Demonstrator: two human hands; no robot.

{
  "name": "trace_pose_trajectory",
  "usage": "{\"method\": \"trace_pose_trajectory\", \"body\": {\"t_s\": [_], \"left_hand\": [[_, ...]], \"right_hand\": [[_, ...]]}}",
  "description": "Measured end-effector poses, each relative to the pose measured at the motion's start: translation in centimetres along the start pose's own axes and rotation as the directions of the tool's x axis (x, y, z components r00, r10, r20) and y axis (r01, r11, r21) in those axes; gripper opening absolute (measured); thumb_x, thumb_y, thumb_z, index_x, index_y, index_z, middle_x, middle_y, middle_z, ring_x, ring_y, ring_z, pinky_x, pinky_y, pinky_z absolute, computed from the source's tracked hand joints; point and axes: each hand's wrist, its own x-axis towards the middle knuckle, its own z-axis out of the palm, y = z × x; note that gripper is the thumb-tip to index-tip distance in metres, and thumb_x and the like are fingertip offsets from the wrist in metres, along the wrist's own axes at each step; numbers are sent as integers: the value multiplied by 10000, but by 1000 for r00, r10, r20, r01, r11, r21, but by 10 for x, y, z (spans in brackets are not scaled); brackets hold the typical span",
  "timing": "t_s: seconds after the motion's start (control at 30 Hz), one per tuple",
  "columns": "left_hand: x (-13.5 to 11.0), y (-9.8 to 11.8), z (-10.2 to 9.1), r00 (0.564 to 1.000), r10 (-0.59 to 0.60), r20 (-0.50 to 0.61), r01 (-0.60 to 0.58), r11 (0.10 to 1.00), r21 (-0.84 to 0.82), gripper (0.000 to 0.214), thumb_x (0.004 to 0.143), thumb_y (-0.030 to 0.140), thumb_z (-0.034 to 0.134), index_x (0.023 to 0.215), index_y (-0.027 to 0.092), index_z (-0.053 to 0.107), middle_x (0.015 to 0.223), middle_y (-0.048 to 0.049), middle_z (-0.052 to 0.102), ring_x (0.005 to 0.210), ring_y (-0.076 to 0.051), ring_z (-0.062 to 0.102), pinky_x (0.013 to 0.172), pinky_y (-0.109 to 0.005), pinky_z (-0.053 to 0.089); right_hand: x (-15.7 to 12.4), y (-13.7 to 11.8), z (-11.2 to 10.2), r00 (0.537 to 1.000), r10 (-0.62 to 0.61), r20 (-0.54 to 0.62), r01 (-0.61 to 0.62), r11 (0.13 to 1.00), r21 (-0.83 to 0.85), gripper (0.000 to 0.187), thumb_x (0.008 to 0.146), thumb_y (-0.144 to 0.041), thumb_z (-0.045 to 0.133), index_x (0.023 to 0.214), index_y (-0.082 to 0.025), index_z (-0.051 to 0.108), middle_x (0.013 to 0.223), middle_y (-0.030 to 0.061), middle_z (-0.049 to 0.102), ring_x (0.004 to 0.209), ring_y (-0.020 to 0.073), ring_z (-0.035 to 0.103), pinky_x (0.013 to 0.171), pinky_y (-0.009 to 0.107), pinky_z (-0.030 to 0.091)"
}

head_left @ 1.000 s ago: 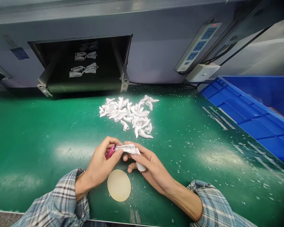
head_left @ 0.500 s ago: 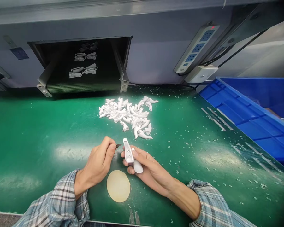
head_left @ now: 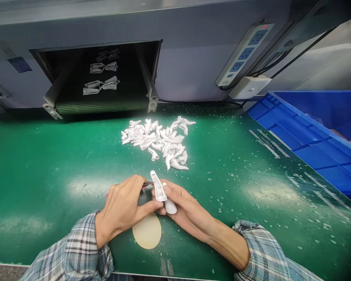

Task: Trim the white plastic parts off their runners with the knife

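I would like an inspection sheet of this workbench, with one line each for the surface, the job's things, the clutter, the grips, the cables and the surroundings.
Surface: green bench mat, with bright glare patches.
Job's things: white plastic part held in the hands; pile of similar white parts ahead; small pink-handled knife; round beige pad below the hands.
Clutter: small clear scraps scattered across the mat.
Grips: left hand pinches the knife; right hand holds the part.
Cables: black cable beside the power strip.
Surroundings: blue plastic bin at right; dark opening behind, with white parts inside.
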Motion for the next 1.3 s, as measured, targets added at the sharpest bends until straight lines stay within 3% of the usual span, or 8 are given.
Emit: {"method": "trace_pose_trajectory", "body": {"t_s": [0.27,0.63,0.77,0.83,0.97,1.07,1.2,1.3], "left_hand": [[-2,3,-2,1000,25,8,-26,996,80,466,995,652,403,852,215,483,742,6,633,637,-180,619,517,-285,307],[2,-3,-15,963,-1,269,67,969,-237,439,968,575,543,738,200,539,631,42,553,521,-105,422,514,-251,233],[4,-6,-13,935,-2,355,174,875,-452,480,999,495,505,633,188,462,551,63,390,512,-93,302,507,-244,230],[4,-8,-12,941,-63,331,233,832,-504,467,988,486,516,635,190,438,555,69,360,526,-93,302,507,-231,243],[8,-18,-8,959,-205,198,267,888,-374,248,980,390,542,827,199,584,661,51,565,596,-112,485,573,-219,360],[20,-28,-3,972,-177,156,208,956,-206,157,989,299,520,1061,236,644,861,10,718,721,-151,638,657,-246,457],[52,-37,7,990,-14,138,16,1000,-15,278,1007,255,492,1252,265,623,1116,-40,721,951,-193,693,787,-280,521],[80,-38,16,984,57,168,-63,998,30,374,1016,253,480,1379,297,561,1150,-42,679,918,-183,693,773,-265,522]], "right_hand": [[-4,-6,3,997,-45,-61,37,992,-117,308,888,-435,756,1069,-189,719,813,7,639,647,100,545,647,228,450],[-6,-10,4,997,-75,-13,70,970,-232,311,867,-412,775,1071,-180,749,758,18,653,645,121,538,608,246,441],[-4,-9,2,996,-77,-49,64,972,-224,319,875,-412,767,1093,-181,736,795,20,661,639,109,556,637,241,453],[-3,-11,1,993,-86,-77,73,983,-168,321,891,-397,748,1135,-191,720,829,26,664,667,116,577,648,240,470],[-1,-16,0,982,-123,-141,133,989,58,321,865,-352,728,1156,-218,708,1018,70,676,887,206,653,657,279,540],[-1,-17,0,975,-131,-180,155,979,129,290,844,-403,739,1067,-220,707,1072,78,674,991,249,664,661,296,577],[1,-11,1,974,-116,-192,130,990,62,322,813,-487,796,881,-218,631,747,-8,579,868,206,660,590,255,572],[2,-9,1,971,-113,-212,112,994,-15,374,791,-511,817,883,-222,598,605,-68,460,668,151,594,493,207,508]]}}
